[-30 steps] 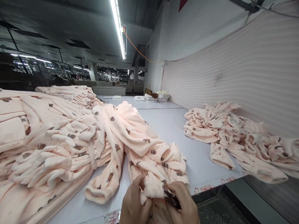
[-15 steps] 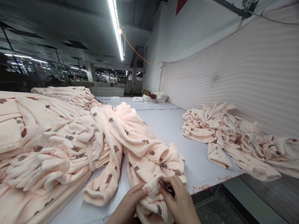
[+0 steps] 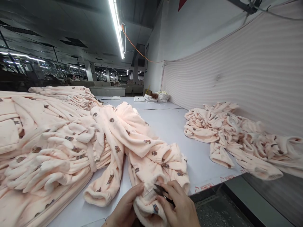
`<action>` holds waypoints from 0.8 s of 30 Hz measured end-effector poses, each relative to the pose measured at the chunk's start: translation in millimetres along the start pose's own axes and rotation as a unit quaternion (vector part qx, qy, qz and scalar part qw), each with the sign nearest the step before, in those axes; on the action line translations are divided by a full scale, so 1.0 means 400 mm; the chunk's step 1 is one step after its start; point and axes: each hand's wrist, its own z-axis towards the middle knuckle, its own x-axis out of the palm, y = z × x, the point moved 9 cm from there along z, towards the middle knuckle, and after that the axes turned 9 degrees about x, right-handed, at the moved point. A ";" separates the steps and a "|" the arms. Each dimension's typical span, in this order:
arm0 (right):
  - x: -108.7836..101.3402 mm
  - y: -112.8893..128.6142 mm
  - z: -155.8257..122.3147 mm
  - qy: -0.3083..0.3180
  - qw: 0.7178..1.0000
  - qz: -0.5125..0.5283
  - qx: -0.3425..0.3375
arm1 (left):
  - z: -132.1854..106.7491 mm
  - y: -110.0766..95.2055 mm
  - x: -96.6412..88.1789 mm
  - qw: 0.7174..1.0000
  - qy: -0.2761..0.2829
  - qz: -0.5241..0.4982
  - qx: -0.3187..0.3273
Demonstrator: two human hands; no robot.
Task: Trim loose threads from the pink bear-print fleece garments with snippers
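Observation:
A pale pink fleece garment [image 3: 139, 138] printed with small brown bears lies across the table in front of me. Its near end is gathered between my hands, where a fuzzy white inside edge shows. My left hand [image 3: 129, 203] pinches the left side of that edge, thumb on top. In my right hand [image 3: 178, 205] is a small pair of dark thread snips [image 3: 163, 193], with the blades parted and pointing left over the white edge. My right fingers also rest against the fabric. The lower part of both hands is cut off by the frame.
A big heap of the same pink garments [image 3: 52, 151] fills the left side. Another loose pile [image 3: 217, 126] lies to the right, sleeves hanging over the table edge. White stacks [image 3: 151, 98] stand at the far end of the pale table [image 3: 163, 118]. A striped cloth [image 3: 232, 72] covers the wall.
Both hands have shifted slightly left and down with the gathered end. The snips have moved left over the white edge, and their blades now show more clearly apart.

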 end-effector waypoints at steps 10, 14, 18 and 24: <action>-0.022 0.032 -0.023 -0.085 0.988 -0.110 -0.074 | -0.003 -0.010 0.017 0.998 -0.046 0.033 0.019; -0.012 0.031 -0.014 -0.053 0.992 -0.092 -0.065 | -0.006 -0.014 0.024 0.998 -0.025 0.053 0.028; -0.016 0.031 -0.012 -0.046 0.991 -0.105 -0.063 | -0.009 -0.018 0.036 0.998 -0.012 0.043 0.040; -0.022 0.043 -0.014 -0.052 0.988 -0.129 -0.073 | -0.006 -0.010 0.035 0.999 -0.019 0.034 0.037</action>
